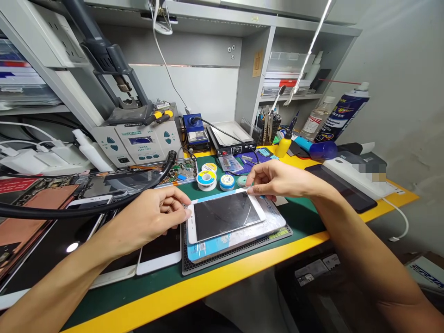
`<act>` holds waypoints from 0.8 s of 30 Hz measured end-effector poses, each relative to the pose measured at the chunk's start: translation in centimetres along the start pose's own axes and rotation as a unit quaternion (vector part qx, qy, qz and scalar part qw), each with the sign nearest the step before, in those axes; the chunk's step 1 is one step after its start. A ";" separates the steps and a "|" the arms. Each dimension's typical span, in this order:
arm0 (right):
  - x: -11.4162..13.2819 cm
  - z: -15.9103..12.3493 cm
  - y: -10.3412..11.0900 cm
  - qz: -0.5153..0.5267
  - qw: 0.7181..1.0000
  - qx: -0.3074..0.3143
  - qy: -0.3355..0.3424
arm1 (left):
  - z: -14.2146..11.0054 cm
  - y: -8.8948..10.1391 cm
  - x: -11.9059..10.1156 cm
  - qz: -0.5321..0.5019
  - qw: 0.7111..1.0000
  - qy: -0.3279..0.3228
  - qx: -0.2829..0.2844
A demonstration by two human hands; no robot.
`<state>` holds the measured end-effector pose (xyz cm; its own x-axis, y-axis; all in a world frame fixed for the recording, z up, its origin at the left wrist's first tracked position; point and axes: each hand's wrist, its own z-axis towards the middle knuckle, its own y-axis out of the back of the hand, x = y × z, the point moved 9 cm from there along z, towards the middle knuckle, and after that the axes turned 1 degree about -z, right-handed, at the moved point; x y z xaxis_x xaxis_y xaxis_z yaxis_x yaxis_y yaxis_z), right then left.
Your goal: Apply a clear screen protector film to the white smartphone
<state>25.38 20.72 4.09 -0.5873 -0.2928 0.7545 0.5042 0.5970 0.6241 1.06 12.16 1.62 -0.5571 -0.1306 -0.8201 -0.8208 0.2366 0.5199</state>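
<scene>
White-framed tablet (224,216), right hand (279,179) pinching its far edge, left hand (154,221) curled gripping its left edge, over plastic-wrapped tablet (239,247).

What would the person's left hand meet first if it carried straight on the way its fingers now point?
The left hand would meet the left edge of the white-framed phone first. Its fingertips seem to be at that edge already, though depth makes contact hard to confirm.
</scene>
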 end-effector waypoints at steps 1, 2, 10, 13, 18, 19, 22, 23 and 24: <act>0.0 0.0 0.0 -0.003 1.000 -0.002 -0.001 | 0.0 0.0 0.0 0.001 1.000 -0.001 0.000; 0.0 0.0 0.0 -0.005 1.000 -0.002 0.000 | 0.0 0.0 0.0 0.002 1.000 -0.002 0.001; 0.2 0.0 -0.2 0.028 1.000 0.001 0.010 | 0.0 0.1 -0.6 0.019 1.000 -0.011 0.001; 0.2 0.1 0.0 0.032 0.999 -0.016 0.012 | -0.1 0.1 -0.7 0.023 1.000 -0.008 -0.006; 0.1 0.3 0.3 0.024 0.999 -0.041 0.010 | -0.1 0.1 -0.4 0.015 1.000 0.008 -0.011; 0.1 0.3 0.4 0.024 0.999 -0.045 0.009 | 0.0 0.1 -0.3 0.013 1.000 0.011 -0.015; 0.0 0.5 0.5 0.032 0.998 -0.054 0.006 | 0.0 0.4 -0.2 0.012 0.999 0.015 -0.029; 0.0 0.5 0.6 0.034 0.998 -0.056 0.006 | 0.0 0.4 -0.2 0.012 0.999 0.015 -0.031; 0.0 0.5 0.6 0.035 0.998 -0.056 0.006 | 0.0 0.4 -0.3 0.010 0.999 0.014 -0.033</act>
<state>25.37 21.45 4.35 -0.5411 -0.2631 0.7988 0.6113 0.5292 0.5884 0.84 12.31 2.06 -0.5768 -0.1536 -0.8023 -0.8150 0.1760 0.5522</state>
